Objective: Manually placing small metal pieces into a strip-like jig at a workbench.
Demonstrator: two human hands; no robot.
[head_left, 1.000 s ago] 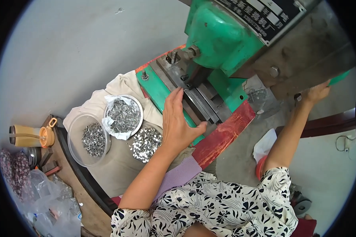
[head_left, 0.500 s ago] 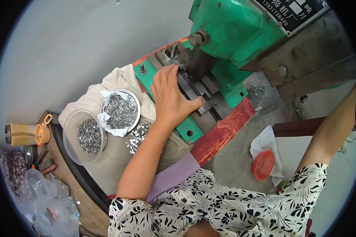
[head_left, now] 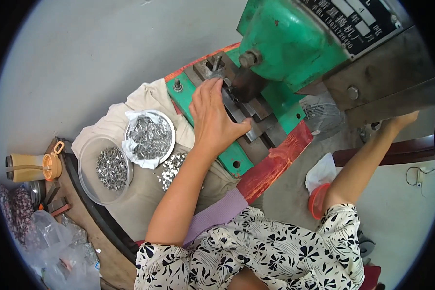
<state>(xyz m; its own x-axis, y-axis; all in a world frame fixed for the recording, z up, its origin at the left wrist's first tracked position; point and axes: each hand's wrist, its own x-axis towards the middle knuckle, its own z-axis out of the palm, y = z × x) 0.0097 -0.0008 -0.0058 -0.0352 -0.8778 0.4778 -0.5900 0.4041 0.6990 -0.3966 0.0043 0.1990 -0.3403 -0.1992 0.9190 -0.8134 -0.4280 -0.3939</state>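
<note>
My left hand (head_left: 213, 118) lies over the steel die (head_left: 234, 113) on the bed of a green press (head_left: 285, 43). Its thumb is spread wide from the fingers; the thumb tip is at the near end of the die and the fingertips at the far end, beside the dark punch (head_left: 248, 84). I see nothing lifted in it. At the right, my right hand (head_left: 405, 120) is beside the lower edge of the press's grey steel arm (head_left: 382, 94), which partly covers it. Its fingers are mostly hidden, so what it grips cannot be made out.
Left of the press, on a beige cloth (head_left: 94, 128), are a clear tub (head_left: 84, 179) of small metal parts, a paper-lined metal bowl (head_left: 171, 137) of shiny pieces and a loose pile of metal bits (head_left: 171, 171). A red basin (head_left: 316, 200) and wire-caged fan (head_left: 324, 116) are at the right.
My right forearm has swung lower and inward, bringing the hand into view below the steel arm. The punch looks slightly shifted with the view. My left hand stays at the die.
</note>
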